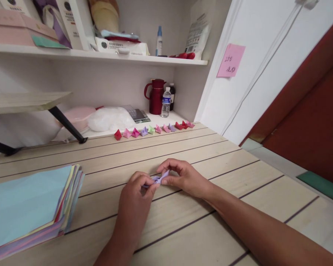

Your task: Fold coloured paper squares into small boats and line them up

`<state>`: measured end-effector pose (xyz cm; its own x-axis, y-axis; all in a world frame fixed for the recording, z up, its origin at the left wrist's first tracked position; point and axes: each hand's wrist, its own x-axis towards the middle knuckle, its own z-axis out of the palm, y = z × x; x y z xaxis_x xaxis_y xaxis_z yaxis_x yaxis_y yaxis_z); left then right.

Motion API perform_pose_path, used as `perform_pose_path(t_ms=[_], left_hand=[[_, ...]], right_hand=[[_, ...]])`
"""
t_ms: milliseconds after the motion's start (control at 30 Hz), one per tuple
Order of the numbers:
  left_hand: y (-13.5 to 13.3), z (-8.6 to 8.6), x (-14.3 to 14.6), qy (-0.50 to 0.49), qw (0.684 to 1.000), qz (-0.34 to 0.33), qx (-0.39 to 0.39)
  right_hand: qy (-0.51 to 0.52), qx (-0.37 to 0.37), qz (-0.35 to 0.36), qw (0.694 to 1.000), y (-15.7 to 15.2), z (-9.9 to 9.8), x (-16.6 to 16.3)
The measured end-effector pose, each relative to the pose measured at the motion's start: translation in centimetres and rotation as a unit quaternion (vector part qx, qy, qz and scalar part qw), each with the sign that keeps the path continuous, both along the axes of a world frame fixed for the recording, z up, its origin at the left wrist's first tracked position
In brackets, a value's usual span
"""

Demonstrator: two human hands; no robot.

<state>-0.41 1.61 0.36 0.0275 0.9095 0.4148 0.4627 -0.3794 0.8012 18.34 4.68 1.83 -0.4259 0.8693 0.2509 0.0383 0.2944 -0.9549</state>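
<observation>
A small folded lavender paper piece (157,179), shaped like a little boat, is held just above the wooden table (211,218). Its left end is pinched between the thumb and fingers of my left hand (137,192). My right hand (184,177) grips the other end with thumb and forefinger. Parts of the paper are hidden behind the fingertips. Beyond both hands, a row of folded paper boats (144,131) in red, pink, purple and green lines the table's back edge.
At the left lies a thick stack of coloured paper (30,199), light blue on top. A black-legged stand (68,123) rises behind it. On the lower shelf are a plastic bag (111,119), a dark red jug (156,96) and a water bottle (165,103).
</observation>
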Motion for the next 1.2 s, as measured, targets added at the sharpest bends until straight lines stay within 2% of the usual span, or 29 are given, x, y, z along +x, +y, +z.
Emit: perform_pose_path(t_ms=[133,333,500,667,867,1200], left_hand=[[-0.3,0.5,0.1,0.008,1.0,-0.012,0.027],[-0.3,0.2,0.1,0.043,0.995,-0.008,0.09],[-0.3,0.2,0.0,0.106,0.98,0.004,0.17],[-0.8,1.0,0.1,0.219,0.935,0.026,0.277],[-1.1,0.5,0.5,0.299,0.908,0.047,0.29],[-1.6,0.8,1.1,0.339,0.876,0.037,0.34]], right_hand=[[0.019,-0.002,-0.024,1.0,0.2,-0.1,-0.1],[-0.016,-0.074,-0.003,0.997,0.0,-0.1,0.2],[-0.012,-0.03,-0.01,0.999,-0.2,0.3,0.2],[0.015,-0.01,0.009,1.0,-0.3,0.7,0.2],[-0.065,0.063,-0.075,0.993,-0.5,1.4,0.3],[-0.12,0.12,-0.07,0.983,-1.0,2.4,0.5]])
